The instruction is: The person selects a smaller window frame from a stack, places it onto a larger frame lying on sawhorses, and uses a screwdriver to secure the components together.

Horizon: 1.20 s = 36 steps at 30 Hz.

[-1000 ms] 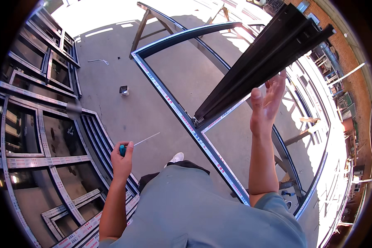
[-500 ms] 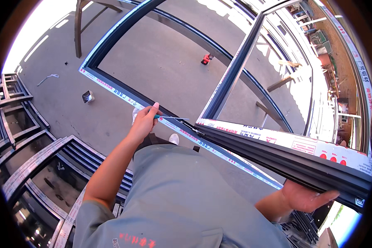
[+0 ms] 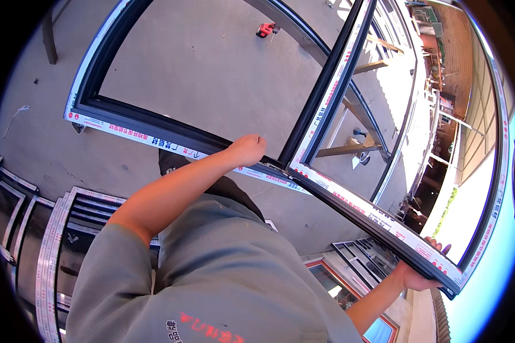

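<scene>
A dark metal window frame (image 3: 149, 139) with printed white protective film lies across in front of me. A second framed panel, the sash (image 3: 377, 217), stands swung out from it on the right. Metal hinge hardware (image 3: 276, 166) shows where the two meet. My left hand (image 3: 249, 150) is closed in a fist just above the frame's near rail, left of the hinge. The slim screwdriver seen in it earlier is hidden now. My right hand (image 3: 419, 276) grips the sash's outer lower corner from below, its fingertips showing over the rail.
A red power tool (image 3: 265, 30) lies on the concrete floor beyond the frame. Stacked film-wrapped window frames (image 3: 51, 257) stand at the lower left, near my left elbow. Wooden supports (image 3: 349, 151) are behind the sash. More frames lean by a building (image 3: 363, 260) at the lower right.
The sash's outer end has swung outward and shows more of its face. My left hand has moved right toward the hinge, and the screwdriver has gone from sight. My view has shifted.
</scene>
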Each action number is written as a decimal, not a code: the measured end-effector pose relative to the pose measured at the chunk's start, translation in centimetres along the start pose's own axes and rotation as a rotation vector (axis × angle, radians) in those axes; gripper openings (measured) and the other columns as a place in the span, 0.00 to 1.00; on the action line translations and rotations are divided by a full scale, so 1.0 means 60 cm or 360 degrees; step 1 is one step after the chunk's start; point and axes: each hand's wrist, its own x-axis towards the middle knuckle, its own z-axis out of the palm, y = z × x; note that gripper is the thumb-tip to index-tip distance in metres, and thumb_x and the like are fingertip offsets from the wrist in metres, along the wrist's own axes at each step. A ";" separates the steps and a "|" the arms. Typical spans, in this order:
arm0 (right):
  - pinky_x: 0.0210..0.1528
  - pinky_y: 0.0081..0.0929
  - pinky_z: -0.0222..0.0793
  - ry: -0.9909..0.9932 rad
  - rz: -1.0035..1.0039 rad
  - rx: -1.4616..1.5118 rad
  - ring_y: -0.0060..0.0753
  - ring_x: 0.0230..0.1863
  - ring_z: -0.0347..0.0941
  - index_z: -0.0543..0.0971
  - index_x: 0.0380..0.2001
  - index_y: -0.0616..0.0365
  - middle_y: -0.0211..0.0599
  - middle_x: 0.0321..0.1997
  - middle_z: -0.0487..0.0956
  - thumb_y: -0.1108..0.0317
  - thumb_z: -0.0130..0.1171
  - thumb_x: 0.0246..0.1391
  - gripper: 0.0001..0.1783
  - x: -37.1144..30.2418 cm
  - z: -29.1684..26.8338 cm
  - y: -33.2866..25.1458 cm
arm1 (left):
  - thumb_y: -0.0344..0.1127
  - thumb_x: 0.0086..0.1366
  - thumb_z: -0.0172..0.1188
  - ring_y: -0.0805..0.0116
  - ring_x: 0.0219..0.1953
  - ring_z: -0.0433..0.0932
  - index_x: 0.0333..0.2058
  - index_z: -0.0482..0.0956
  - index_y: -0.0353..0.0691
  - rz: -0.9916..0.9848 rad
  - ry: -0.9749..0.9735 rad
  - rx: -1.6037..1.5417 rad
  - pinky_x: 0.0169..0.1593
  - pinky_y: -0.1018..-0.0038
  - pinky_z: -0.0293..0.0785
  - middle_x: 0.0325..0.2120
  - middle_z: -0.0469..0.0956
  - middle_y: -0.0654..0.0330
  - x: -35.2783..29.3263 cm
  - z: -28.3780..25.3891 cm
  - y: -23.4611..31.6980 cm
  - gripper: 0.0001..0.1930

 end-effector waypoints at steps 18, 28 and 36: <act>0.65 0.47 0.65 0.0291 -0.0035 -0.0203 0.47 0.52 0.72 0.74 0.58 0.67 0.47 0.48 0.76 0.18 0.39 0.55 0.57 0.004 0.016 0.003 | 0.44 0.68 0.46 0.46 0.53 0.78 0.48 0.83 0.40 0.0709 -0.0605 0.1008 0.57 0.54 0.72 0.48 0.81 0.45 0.056 -0.034 0.033 0.21; 0.70 0.57 0.61 0.0363 -0.0134 -0.0210 0.52 0.64 0.71 0.70 0.62 0.67 0.53 0.59 0.75 0.20 0.43 0.56 0.56 0.014 0.010 0.006 | 0.42 0.70 0.53 0.52 0.47 0.74 0.35 0.78 0.39 0.1293 -0.0206 0.1405 0.52 0.55 0.70 0.32 0.79 0.53 0.062 -0.014 -0.032 0.12; 0.68 0.61 0.63 0.0531 -0.0403 -0.0503 0.55 0.63 0.73 0.71 0.63 0.61 0.50 0.61 0.76 0.24 0.42 0.59 0.51 0.001 0.043 0.023 | 0.41 0.70 0.52 0.52 0.46 0.76 0.36 0.80 0.42 0.1493 -0.0066 0.1540 0.50 0.54 0.72 0.33 0.80 0.55 0.069 -0.009 -0.035 0.11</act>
